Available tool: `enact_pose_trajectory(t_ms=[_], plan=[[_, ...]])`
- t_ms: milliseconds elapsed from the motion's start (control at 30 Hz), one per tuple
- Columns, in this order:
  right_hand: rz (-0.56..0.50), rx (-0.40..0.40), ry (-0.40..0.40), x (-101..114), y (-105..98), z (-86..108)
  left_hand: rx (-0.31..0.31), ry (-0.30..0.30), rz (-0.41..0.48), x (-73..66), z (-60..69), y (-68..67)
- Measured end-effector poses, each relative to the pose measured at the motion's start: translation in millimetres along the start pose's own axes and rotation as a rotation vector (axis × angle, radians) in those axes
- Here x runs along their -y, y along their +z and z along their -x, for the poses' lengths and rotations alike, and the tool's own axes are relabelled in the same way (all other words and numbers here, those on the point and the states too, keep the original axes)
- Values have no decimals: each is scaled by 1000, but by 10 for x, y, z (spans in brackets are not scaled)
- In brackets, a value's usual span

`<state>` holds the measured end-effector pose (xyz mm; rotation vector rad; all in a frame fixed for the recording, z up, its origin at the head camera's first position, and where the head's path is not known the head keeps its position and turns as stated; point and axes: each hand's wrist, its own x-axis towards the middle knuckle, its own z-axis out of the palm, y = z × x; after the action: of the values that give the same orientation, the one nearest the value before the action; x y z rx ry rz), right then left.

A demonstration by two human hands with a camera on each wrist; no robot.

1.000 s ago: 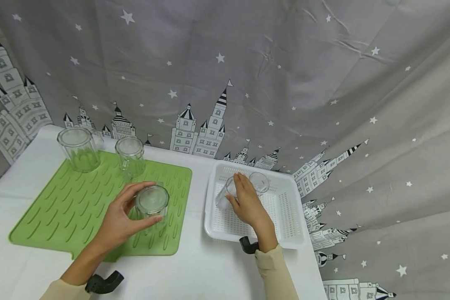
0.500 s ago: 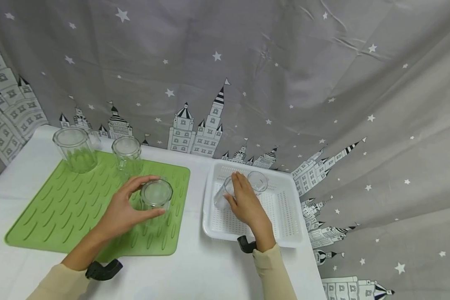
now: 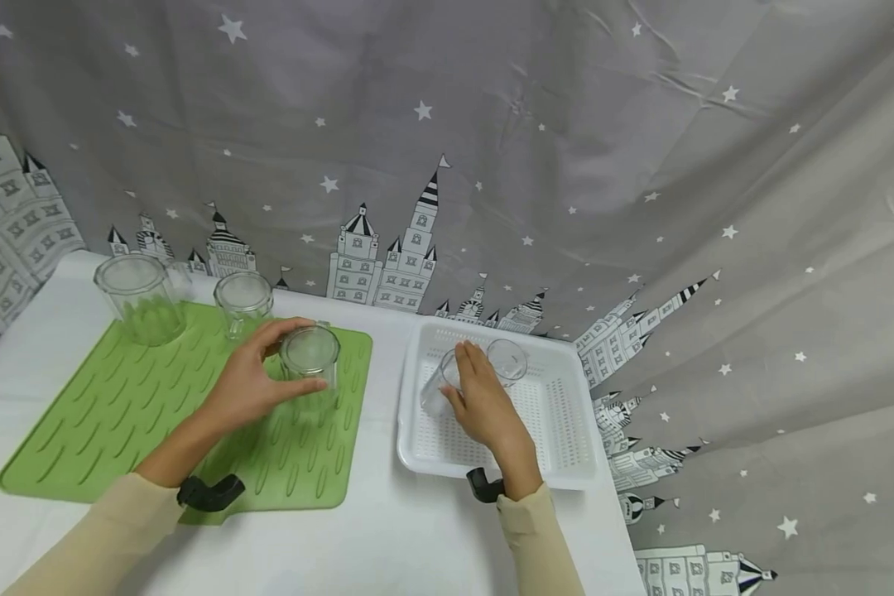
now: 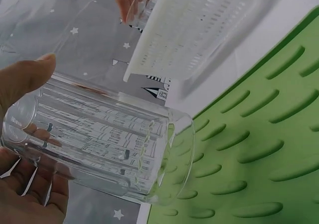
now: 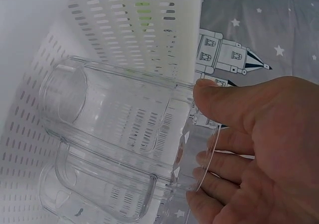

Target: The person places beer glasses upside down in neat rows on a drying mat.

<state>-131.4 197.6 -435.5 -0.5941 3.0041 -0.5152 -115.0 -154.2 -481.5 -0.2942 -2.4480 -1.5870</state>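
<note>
My left hand (image 3: pixel 249 385) grips a clear faceted glass mug (image 3: pixel 310 354) near its base, thumb on one side and fingers on the other. The mug is upside down over the green ridged mat (image 4: pixel 239 149); whether its rim touches the mat I cannot tell. Inside the white perforated basket (image 3: pixel 410 439), my right hand (image 3: pixel 492 410) holds another clear glass mug (image 5: pixel 114 109) near its rim, thumb opposite the fingers. That mug has its handle (image 5: pixel 144 199) to one side. A further clear glass (image 3: pixel 508 362) stands in the basket just beyond this hand.
A large glass mug (image 3: pixel 143 302) and a smaller one (image 3: pixel 242 305) stand at the back of the mat. White cloth (image 3: pixel 372 513) covers the table. A grey curtain (image 3: pixel 492 108) with castles and stars hangs behind.
My left hand has moved the mug away from me, toward the back right part of the mat. The right hand keeps its hold in the basket. The head view has shifted slightly.
</note>
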Motion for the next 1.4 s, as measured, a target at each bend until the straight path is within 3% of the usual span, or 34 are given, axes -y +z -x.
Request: enact_pose_trajectory(t_ms=[300,733,1033,1400], plan=[[15,-12,-5,-5,21,6,39,-23,7,70,-202,14],[0,-8,-2,-31,27,21,64,27,24,277,-515,161],[6,-10,6,-28,27,12,68,17,43,323,-626,226],[16,-9,19,-21,27,8,162,-45,17,289,-724,201]])
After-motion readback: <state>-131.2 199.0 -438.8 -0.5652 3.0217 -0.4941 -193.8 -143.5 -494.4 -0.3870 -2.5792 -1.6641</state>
